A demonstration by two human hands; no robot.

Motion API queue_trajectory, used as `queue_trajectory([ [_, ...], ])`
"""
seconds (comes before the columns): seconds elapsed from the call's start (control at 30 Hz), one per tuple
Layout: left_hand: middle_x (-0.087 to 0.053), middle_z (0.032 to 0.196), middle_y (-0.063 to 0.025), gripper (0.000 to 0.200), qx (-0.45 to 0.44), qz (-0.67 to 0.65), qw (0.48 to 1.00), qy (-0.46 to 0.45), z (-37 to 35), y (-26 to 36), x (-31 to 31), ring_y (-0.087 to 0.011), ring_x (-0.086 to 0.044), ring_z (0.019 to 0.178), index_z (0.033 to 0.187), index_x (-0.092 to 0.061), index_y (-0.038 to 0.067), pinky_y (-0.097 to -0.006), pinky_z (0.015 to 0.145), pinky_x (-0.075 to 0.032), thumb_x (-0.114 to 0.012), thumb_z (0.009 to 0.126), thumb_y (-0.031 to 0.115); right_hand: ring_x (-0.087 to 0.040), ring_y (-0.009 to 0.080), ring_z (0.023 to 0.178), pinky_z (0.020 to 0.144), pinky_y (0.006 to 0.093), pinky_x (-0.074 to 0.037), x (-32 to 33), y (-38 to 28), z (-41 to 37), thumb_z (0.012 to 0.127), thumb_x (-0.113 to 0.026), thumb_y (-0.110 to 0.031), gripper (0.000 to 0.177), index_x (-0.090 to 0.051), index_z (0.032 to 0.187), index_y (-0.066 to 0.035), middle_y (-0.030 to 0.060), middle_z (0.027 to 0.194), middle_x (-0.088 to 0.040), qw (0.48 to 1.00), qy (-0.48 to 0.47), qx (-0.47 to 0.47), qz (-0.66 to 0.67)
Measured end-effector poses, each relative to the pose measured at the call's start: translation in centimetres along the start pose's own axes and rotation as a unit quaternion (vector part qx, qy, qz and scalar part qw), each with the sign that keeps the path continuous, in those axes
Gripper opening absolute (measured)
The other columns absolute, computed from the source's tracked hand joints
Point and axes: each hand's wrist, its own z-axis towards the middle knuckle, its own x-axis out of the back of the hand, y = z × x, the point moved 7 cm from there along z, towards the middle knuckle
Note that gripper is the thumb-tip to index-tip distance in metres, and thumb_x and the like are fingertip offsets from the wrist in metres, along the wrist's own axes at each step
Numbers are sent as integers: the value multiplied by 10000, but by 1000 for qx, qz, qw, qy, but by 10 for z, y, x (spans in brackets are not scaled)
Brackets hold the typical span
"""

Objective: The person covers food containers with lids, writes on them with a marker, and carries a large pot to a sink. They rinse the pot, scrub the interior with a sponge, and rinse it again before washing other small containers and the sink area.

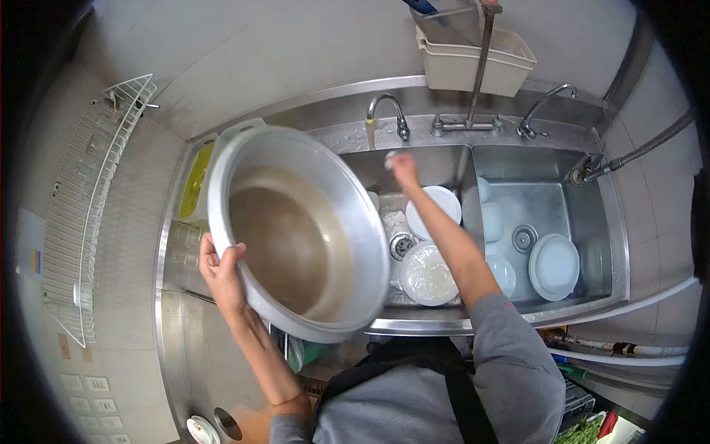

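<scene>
My left hand (pixel 220 272) grips the rim of a large metal basin (pixel 296 229), tilted up over the left side of the sink with its brownish inside facing me. My right hand (pixel 403 167) reaches far into the left sink bowl (pixel 429 159), closed around a small pale thing, perhaps a sponge or cloth (pixel 390 158), near the back wall under the left faucet (pixel 386 111). White plates (pixel 433 211) and a lidded dish (pixel 427 274) lie in that bowl beside the drain (pixel 401 244).
The right sink bowl (pixel 551 200) holds several white plates and bowls (pixel 553 266). A beige bin (pixel 477 63) hangs above the taps. A white wire rack (pixel 81 214) is on the left wall. A yellow-green container (pixel 195 181) sits on the left counter.
</scene>
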Motion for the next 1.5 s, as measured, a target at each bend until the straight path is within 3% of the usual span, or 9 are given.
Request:
queue_trajectory([
  [0.43, -458, 629, 36, 178, 168, -141, 976, -15, -24, -110, -60, -56, -397, 556, 710, -453, 91, -198, 520, -300, -564, 629, -23, -578, 363, 820, 724, 415, -448, -23, -77, 29, 671, -663, -232, 378, -483, 934, -28, 201, 867, -593, 958, -41, 249, -135],
  [0.53, -471, 638, 33, 191, 173, -152, 973, -29, -29, -113, -73, -54, -412, 569, 708, -453, 91, -197, 534, -314, -559, 632, -49, -517, 343, 959, 796, 399, -415, -26, -68, -12, 631, -617, -115, 364, -471, 957, -46, 209, 957, -538, 942, 107, 293, -121],
  [0.6, -477, 646, 31, 189, 173, -165, 970, -50, -30, -111, -82, -56, -421, 575, 709, -455, 90, -197, 543, -326, -557, 634, -51, -473, 331, 1031, 840, 385, -399, -77, -33, -25, 602, -596, -83, 399, -467, 979, -53, 191, 1037, -502, 902, -234, 251, -264],
  [0.7, -489, 663, 27, 193, 178, -174, 966, -67, -29, -105, -87, -57, -436, 585, 706, -459, 91, -195, 563, -348, -552, 634, -62, -476, 329, 1027, 851, 384, -405, -94, -41, -51, 584, -612, -87, 431, -486, 995, -54, 169, 1045, -511, 736, -361, 435, -373],
  [0.8, -493, 664, 26, 197, 159, -165, 971, -67, -25, -105, -83, -56, -443, 588, 704, -459, 90, -195, 567, -355, -549, 634, -71, -500, 335, 1003, 843, 387, -420, -63, -68, -45, 604, -618, -110, 448, -492, 1032, -67, 152, 995, -544, 766, -374, 449, -269],
  [1.0, -489, 653, 31, 192, 165, -185, 966, -73, -24, -96, -82, -46, -436, 587, 701, -458, 89, -191, 556, -343, -540, 643, -76, -541, 237, 929, 794, 332, -436, -3, 40, -36, 655, -644, -185, 394, -515, 1000, -44, 141, 933, -563, 888, -430, -53, -153],
  [1.13, -488, 655, 31, 192, 159, -184, 968, -57, -21, -90, -77, -46, -435, 590, 701, -461, 91, -192, 555, -337, -554, 634, -63, -559, 215, 666, 591, 340, -460, 47, 69, 15, 643, -699, -279, 438, -544, 967, -27, 88, 787, -568, 992, 2, 88, -95],
  [1.27, -491, 675, 30, 184, 168, -192, 966, -40, -18, -97, -57, -56, -443, 603, 736, -491, 80, -191, 562, -337, -568, 624, -44, -577, 293, 824, 693, 343, -465, 47, 82, -1, 497, -722, -617, 893, -536, 994, 101, 163, 889, -594, 900, -274, -150, -305],
  [1.5, -470, 718, 17, 215, 136, -89, 986, 47, -30, -106, -18, -85, -449, 659, 860, -481, 52, -212, 654, -362, -554, 672, -22, -551, 208, 633, 579, 343, -440, 19, 41, 22, 515, -687, -645, 734, -599, 809, 21, 119, 731, -571, 908, -249, -50, -332],
])
